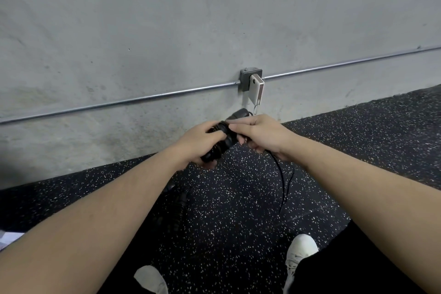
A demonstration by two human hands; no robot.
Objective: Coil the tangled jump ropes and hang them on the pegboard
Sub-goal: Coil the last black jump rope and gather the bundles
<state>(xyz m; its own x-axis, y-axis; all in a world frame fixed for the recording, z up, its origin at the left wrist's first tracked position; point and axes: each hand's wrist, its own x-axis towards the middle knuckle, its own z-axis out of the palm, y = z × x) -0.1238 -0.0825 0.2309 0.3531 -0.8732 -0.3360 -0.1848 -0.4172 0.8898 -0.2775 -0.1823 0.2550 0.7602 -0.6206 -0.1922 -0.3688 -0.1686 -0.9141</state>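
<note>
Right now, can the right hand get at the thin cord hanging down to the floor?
Probably yes: the thin cord hangs freely just below the right hand, nothing between, though its fingers are busy with the black bundle.

The black rubber floor [238,210], flecked with white, meets a grey concrete wall. On it lie a ridged black coil of rope [177,207] and a thin black cord [284,188], and two pale sneakers [301,252] stand there.
</note>
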